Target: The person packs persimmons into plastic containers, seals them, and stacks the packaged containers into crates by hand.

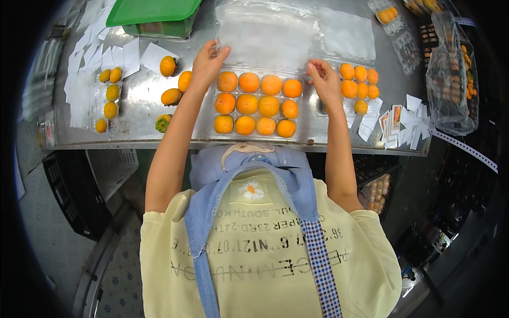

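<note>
Clear plastic tray (258, 69) sits before you at the near edge of the metal table (140, 100), shiny and see-through, its lid (265, 40) laid back on the far side. Twelve round, smooth orange fruits (247, 104) fill it, in three rows of four. Your left hand (208, 62) is at the lid's left edge, thumb and fingers apart; your right hand (322, 80) has its fingers curled near the tray's far right corner. You cannot tell whether either hand grips the plastic. To your right, a second tray (348, 106) shows seven fruits; to your left, a third tray (101, 98) shows five. Four loose fruits (170, 96) are visible beside your left forearm, one bearing green leaves. Beyond them stands one green tub (154, 13).
</note>
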Demonstrator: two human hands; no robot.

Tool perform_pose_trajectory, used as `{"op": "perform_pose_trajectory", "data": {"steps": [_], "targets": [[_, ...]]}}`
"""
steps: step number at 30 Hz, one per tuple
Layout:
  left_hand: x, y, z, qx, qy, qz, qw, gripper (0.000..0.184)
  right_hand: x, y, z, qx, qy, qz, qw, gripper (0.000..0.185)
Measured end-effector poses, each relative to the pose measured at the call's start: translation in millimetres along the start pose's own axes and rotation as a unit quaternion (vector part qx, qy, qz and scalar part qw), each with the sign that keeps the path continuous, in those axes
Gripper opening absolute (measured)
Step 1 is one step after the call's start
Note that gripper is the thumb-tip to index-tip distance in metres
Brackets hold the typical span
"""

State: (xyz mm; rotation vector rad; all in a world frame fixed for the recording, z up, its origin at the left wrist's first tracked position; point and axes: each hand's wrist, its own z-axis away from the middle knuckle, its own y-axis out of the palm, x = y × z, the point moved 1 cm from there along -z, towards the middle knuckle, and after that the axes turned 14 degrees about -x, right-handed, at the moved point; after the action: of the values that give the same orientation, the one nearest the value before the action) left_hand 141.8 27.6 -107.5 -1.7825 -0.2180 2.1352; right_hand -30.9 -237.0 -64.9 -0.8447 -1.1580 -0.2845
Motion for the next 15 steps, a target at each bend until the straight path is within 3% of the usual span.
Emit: {"op": "perform_pose_trajectory", "data": {"steps": [6, 12, 15], "targets": [[2.5, 1.5, 6.4, -0.02, 0.001, 0.043, 0.999, 0.056, -3.2, -1.8, 3.0, 0.009, -0.014, -0.008, 1.0, 0.033], [-2.6, -0.8, 8.6, -0.008, -0.012, 0.075, 0.997, 0.045, -8.4, -2.9, 27.2, -0.067, -0.116, 0.047, 0.99, 0.036], [-1.8, -1.1, 8.1, -0.007, -0.015, 0.073, 0.997, 0.045, 0.1, -9.3, 49.8, 0.003, -0.108, 0.067, 0.992, 0.035]]}}
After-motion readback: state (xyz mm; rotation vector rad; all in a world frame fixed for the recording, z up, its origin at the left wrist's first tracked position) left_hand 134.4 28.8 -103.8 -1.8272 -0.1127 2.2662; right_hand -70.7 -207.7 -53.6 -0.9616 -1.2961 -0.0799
